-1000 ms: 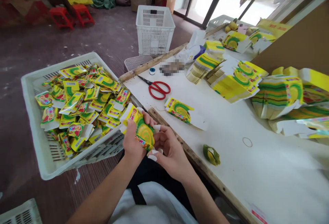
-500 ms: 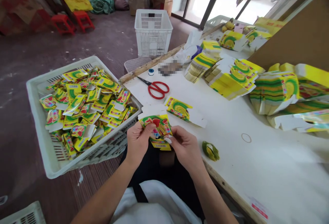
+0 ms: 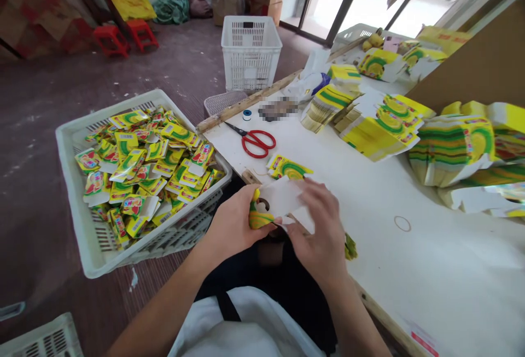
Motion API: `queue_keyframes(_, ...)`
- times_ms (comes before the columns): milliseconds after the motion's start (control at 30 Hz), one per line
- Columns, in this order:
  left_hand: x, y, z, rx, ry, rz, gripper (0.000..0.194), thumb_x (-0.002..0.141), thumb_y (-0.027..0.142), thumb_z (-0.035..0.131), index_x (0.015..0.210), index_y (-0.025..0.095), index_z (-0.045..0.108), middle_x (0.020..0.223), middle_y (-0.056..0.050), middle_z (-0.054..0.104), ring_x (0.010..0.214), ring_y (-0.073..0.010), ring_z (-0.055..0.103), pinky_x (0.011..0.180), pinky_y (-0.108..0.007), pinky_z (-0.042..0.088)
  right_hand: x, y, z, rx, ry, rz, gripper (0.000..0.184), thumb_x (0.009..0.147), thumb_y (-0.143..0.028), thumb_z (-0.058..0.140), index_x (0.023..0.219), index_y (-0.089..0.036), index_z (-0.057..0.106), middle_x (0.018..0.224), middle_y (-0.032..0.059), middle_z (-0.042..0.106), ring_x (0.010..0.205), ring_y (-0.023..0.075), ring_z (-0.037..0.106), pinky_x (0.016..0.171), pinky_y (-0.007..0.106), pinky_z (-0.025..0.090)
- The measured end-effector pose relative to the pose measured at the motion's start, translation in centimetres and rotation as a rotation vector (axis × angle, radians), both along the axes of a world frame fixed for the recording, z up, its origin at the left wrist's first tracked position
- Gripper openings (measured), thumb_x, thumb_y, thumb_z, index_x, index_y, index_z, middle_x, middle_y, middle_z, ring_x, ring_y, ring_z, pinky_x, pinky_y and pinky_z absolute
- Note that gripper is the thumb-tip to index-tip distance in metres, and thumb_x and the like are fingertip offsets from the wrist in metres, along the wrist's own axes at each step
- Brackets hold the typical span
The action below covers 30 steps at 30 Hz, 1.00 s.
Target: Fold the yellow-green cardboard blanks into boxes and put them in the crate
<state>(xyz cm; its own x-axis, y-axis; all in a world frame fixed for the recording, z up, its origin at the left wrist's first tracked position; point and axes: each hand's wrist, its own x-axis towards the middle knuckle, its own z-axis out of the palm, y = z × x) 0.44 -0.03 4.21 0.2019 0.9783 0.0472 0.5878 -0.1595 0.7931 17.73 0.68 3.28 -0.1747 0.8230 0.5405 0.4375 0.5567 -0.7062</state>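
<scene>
My left hand is closed around a small yellow and green carton, held in front of my lap at the table's edge. The carton's white inner side and a dark round opening face up. My right hand is at the carton's right side, thumb low by its edge; its fingers are smeared by motion over the white flap. Just beyond lies another printed carton, partly covered by my right hand. Red-handled scissors lie behind it. A crumpled green and yellow piece shows beside my right wrist.
A white crate full of small printed packs stands at the left. Stacks of folded cartons cover the back and right of the white table. Also there are a small spool, a rubber band and, behind, a crate.
The carton has turned from its printed front to its white inner side. My left hand now wraps its side, and my right hand has moved right and up, fingers blurred. The view has shifted slightly.
</scene>
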Motion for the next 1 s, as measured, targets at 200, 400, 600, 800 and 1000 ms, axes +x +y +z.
queue_keyframes(200,0.9,-0.8,-1.9,0.176,0.054,-0.060,0.074,0.071,0.020,0.073,0.135,0.023,0.034,0.126,-0.011,0.059,0.114,-0.0287,0.063,0.095,-0.043,0.053,-1.4,0.1,-1.7,-0.665,0.434,0.123,0.060,0.088,-0.039,0.061,0.145,-0.026,0.044,0.129,0.0100,0.065,0.122,0.0275,0.061,0.103,0.049,0.051)
queue_keyframes(400,1.0,-0.8,-2.4,0.212,0.007,-0.073,0.054,0.070,0.014,0.067,0.118,0.025,0.042,0.120,-0.008,0.057,0.111,-0.0254,0.063,0.090,-0.038,0.055,-1.7,0.3,-2.0,-0.637,0.359,0.155,0.057,0.090,-0.053,0.057,0.140,-0.027,0.053,0.127,0.0084,0.068,0.129,0.0297,0.056,0.110,0.051,0.044)
queue_keyframes(600,1.4,-0.7,-3.4,0.167,-0.061,-0.023,0.062,0.080,0.019,0.058,0.131,0.023,0.024,0.117,-0.011,0.056,0.095,-0.0238,0.067,0.076,-0.038,0.057,-1.2,-0.4,-1.2,-0.352,0.054,0.311,0.054,0.090,-0.015,0.052,0.142,-0.032,0.053,0.150,0.0037,0.052,0.138,0.0244,0.049,0.114,0.044,0.042)
queue_keyframes(800,1.2,-0.9,-3.0,0.222,0.109,0.126,0.062,0.068,0.011,0.065,0.123,0.020,0.038,0.122,-0.013,0.054,0.118,-0.0328,0.056,0.097,-0.052,0.049,0.0,0.1,-2.2,-0.250,0.075,0.157,0.063,0.087,-0.003,0.048,0.141,-0.035,0.054,0.148,0.0041,0.053,0.135,0.0234,0.053,0.110,0.044,0.047)
queue_keyframes(1000,-0.4,-0.8,-1.8,0.152,0.136,0.044,0.048,0.069,0.024,0.072,0.112,0.019,0.054,0.108,-0.011,0.068,0.100,-0.0303,0.067,0.089,-0.047,0.055,0.8,0.0,-2.2,-0.323,-0.185,0.346,0.060,0.091,-0.011,0.046,0.149,-0.029,0.043,0.164,0.0097,0.023,0.143,0.0260,0.041,0.107,0.043,0.049)
